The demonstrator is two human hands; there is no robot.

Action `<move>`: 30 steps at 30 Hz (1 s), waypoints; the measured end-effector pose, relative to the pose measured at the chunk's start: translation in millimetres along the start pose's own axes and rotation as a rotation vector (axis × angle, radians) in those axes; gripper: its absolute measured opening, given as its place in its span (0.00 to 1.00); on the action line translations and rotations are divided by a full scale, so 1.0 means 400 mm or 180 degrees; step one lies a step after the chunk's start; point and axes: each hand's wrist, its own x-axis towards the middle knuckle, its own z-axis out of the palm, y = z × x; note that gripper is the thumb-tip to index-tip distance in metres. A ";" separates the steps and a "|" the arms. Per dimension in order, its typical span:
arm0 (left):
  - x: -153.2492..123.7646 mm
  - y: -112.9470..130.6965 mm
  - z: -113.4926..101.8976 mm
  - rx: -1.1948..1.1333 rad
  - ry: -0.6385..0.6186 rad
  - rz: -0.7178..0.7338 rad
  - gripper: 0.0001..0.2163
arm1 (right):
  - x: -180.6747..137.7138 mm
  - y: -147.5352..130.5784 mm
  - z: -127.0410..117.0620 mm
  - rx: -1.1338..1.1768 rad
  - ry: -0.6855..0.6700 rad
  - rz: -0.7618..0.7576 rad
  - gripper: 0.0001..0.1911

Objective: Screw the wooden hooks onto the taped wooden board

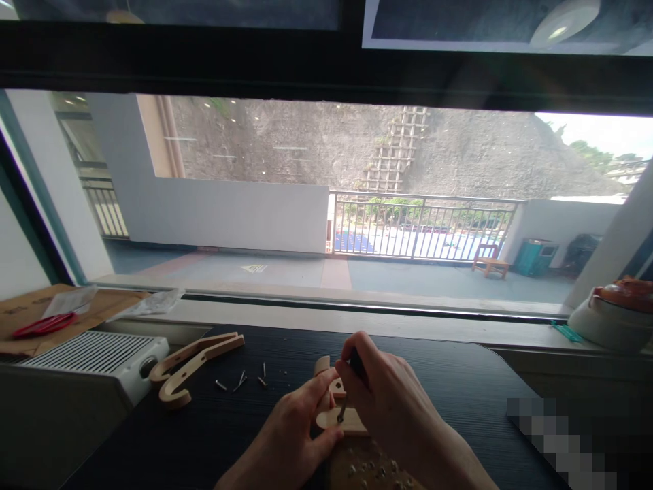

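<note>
My right hand (395, 391) is closed around the dark handle of a screwdriver (357, 365). Its thin metal shaft points down onto a pale wooden piece (329, 422) with a rounded end, meeting it at a hole or screw head; which one I cannot tell. My left hand (293, 423) grips this wood, thumb at the near edge and fingers on the far side. Behind it another wooden part (322, 365) stands up, partly hidden by the fingers. Several small metal fittings (381, 471) lie on a brown surface just below my hands.
Two curved wooden hook-shaped pieces (175, 397) and several loose screws (220, 385) lie on the black table (439, 367) to the left. A white radiator (96, 354) adjoins the table's left side. Cardboard (20, 306) and red-handled scissors (45, 326) are beyond; a white pot (609, 323) sits right.
</note>
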 end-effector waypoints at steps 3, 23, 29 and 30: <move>-0.001 -0.003 0.002 -0.0010 0.0027 -0.0008 0.28 | -0.001 -0.004 -0.002 0.0015 -0.0007 -0.0034 0.05; -0.001 0.021 -0.007 -0.0174 -0.0120 -0.0080 0.20 | -0.016 -0.026 0.001 -0.0018 0.0065 -0.0243 0.06; 0.000 0.012 -0.004 -0.0024 -0.0084 -0.0108 0.26 | -0.009 -0.006 -0.009 0.0037 0.0053 -0.0183 0.04; 0.000 0.011 -0.003 -0.0010 -0.0085 -0.0110 0.27 | -0.007 0.000 -0.010 0.0045 0.0042 -0.0148 0.03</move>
